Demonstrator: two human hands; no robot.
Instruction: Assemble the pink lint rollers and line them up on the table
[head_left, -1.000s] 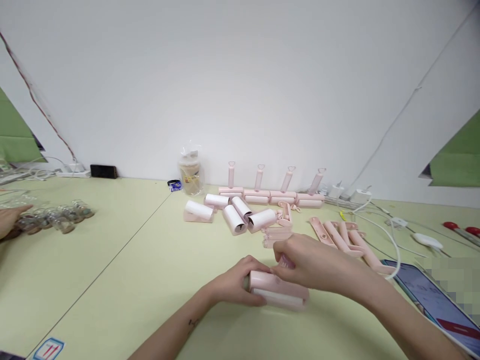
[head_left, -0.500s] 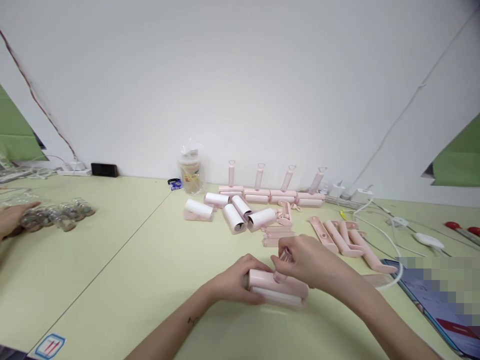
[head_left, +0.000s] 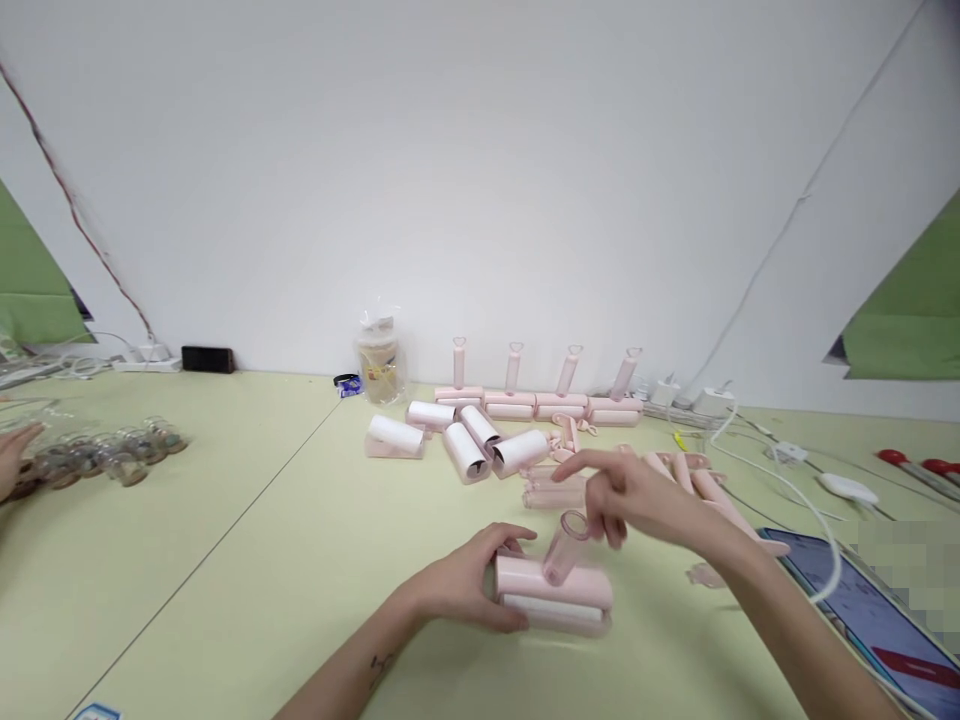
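Okay, left hand (head_left: 476,585) is gripping the left end of a pink lint roller (head_left: 525,576), thumb in front, fingers behind; roller is lying on the table (head_left: 300,570) between the hands. Clear pink handle (head_left: 566,550) is sticking up from its middle, leaning right. Right hand (head_left: 630,500) is hovering just beside the handle's top, empty, fingers loosely bent, index reaching forward; can't tell if a fingertip is touching the rim. Screen (head_left: 847,590) is lying right of the right forearm. Just past the right hand, loose clear tubes (head_left: 555,497) are lying together; pink parts (head_left: 716,490) are lying beyond its wrist. Well left of the left hand, another person's hand (head_left: 11,455) is resting near glass domes (head_left: 124,465). Straight beyond the left hand, white rolls (head_left: 465,450) are lying in a loose cluster. Behind those, four finished rollers (head_left: 562,405) are lining the wall (head_left: 480,200), handles up.
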